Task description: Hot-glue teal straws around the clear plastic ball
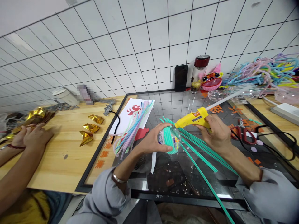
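My left hand (156, 139) is wrapped round a clear plastic ball (177, 139) banded with green strips, with colourful bits showing through it. In my right hand (216, 132) is a yellow hot glue gun (192, 119), a long white glue stick (230, 99) poking out of its back end. Its nozzle meets the top of the ball or hovers just above it; I cannot tell which. Several long green strips (201, 151) fan out behind and right of the ball, one reaching past the table's front edge.
Pastel pipe cleaners (133, 130) lie on white paper (119, 123) at left. A phone (181, 77) and a glass bottle (197, 74) stand by the wall. Red scissors (244, 133), a black cable (280, 137) and a pipe-cleaner heap (263, 73) are at right. Another person's hands (35, 135) rest far left.
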`<move>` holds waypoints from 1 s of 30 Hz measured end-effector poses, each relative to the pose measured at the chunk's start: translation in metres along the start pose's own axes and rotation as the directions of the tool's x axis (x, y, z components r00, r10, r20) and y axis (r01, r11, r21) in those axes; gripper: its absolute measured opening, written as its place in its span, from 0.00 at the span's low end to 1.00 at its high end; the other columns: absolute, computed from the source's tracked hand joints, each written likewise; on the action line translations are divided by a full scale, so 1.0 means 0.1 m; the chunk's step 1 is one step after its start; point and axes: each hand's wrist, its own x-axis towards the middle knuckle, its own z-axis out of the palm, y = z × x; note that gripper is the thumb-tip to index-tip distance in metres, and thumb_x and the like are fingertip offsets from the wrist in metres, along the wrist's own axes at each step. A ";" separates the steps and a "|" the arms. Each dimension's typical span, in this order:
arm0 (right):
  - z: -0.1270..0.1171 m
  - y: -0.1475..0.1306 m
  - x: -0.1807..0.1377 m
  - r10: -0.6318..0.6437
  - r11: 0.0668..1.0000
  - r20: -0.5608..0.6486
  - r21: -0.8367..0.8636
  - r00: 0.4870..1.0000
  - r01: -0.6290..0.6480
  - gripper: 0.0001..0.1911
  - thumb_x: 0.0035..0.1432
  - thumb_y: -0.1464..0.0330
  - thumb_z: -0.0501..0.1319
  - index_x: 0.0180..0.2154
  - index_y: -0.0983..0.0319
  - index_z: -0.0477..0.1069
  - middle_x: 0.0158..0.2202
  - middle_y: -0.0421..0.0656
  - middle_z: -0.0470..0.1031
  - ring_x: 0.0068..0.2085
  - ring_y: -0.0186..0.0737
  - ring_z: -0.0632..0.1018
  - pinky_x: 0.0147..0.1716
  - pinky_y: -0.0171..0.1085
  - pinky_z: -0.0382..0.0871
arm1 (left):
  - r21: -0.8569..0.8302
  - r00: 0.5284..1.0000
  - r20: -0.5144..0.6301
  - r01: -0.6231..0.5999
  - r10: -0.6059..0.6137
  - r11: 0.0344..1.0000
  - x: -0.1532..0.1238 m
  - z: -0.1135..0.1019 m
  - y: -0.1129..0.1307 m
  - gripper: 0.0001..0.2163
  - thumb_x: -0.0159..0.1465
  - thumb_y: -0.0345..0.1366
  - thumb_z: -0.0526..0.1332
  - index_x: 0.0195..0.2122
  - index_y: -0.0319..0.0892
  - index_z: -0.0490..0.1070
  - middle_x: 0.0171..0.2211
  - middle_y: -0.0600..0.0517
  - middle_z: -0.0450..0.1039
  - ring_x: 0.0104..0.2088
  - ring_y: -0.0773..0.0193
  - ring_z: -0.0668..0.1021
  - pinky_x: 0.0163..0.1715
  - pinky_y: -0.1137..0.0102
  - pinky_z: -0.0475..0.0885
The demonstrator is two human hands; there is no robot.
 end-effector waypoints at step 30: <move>0.04 0.04 -0.04 0.112 0.990 0.034 0.083 0.993 -0.114 0.08 0.61 0.64 0.62 0.38 0.59 0.64 0.31 0.43 0.70 0.33 0.41 0.73 0.31 0.39 0.66 | -0.013 1.000 0.017 0.007 -0.007 1.000 0.01 0.00 0.01 0.39 0.47 0.43 0.73 0.59 0.39 0.64 0.59 0.41 0.66 0.59 0.45 0.70 0.62 0.54 0.63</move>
